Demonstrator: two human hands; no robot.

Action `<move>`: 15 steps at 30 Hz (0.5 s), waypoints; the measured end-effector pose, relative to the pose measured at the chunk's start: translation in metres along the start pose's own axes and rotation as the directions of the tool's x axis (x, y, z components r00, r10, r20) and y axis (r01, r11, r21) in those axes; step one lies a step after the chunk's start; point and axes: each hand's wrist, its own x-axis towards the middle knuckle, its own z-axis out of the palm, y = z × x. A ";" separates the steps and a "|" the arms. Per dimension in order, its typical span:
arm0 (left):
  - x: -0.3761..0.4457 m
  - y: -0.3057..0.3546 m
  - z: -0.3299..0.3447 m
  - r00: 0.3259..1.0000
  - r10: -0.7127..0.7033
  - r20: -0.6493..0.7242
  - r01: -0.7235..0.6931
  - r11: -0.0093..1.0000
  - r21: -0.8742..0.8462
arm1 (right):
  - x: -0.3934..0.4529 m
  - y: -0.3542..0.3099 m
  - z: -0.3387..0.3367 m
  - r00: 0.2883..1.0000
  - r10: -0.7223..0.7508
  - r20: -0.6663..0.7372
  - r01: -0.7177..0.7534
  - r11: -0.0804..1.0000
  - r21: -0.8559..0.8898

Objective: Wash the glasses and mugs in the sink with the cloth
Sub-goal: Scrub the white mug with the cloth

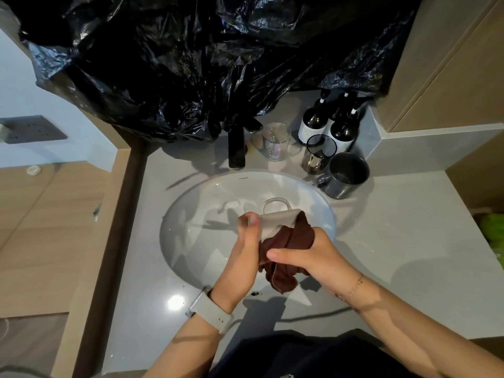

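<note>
Wiping a white mug (275,222) over the sink (196,203), mid-basin, handle pointing away toward the faucet (236,148). Left hand (242,257) gripping the mug body, thumb up along its near side, fingers hidden behind. Right hand (308,257) clutching the brown cloth (283,249), thumb pinching it across the front, cloth bunched against the mug's right side w/ a loose tail hanging below. Probably scrubbing the outer wall; inside of mug not visible, so cleanliness impossible to judge. For a good pass: keeping the left grip firm and low, turning the mug w/ the left while holding the cloth still, working cloth round rim and into handle loop, gathering the loose tail so as not to drag. Keeping the mug low over the basin, since a wet glazed wall likely slipping easily. Room: basin open to the left and front; faucet spout just beyond the handle, so avoiding lifting fwd. Standing on the counter (409,227) at right rear, close together: clear glass (275,141), dark-rimmed glass (317,155), grey mug (345,175), pump bottles (327,124). Black plastic sheet (191,64) hanging low over the faucet, limiting headroom at the back
</note>
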 end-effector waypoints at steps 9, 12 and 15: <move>-0.002 -0.002 -0.016 0.933 0.330 0.144 -0.354 0.767 0.535 | 0.013 -0.013 -0.011 0.944 0.234 0.235 -0.303 0.896 0.324; 0.003 0.001 -0.011 0.959 0.273 0.080 -0.283 0.893 0.350 | 0.008 -0.009 -0.008 0.984 0.116 0.137 -0.147 0.960 0.239; 0.009 0.011 -0.003 0.997 -0.074 0.006 0.074 0.989 -0.130 | 0.004 -0.005 0.000 0.994 -0.102 0.047 0.111 0.955 -0.274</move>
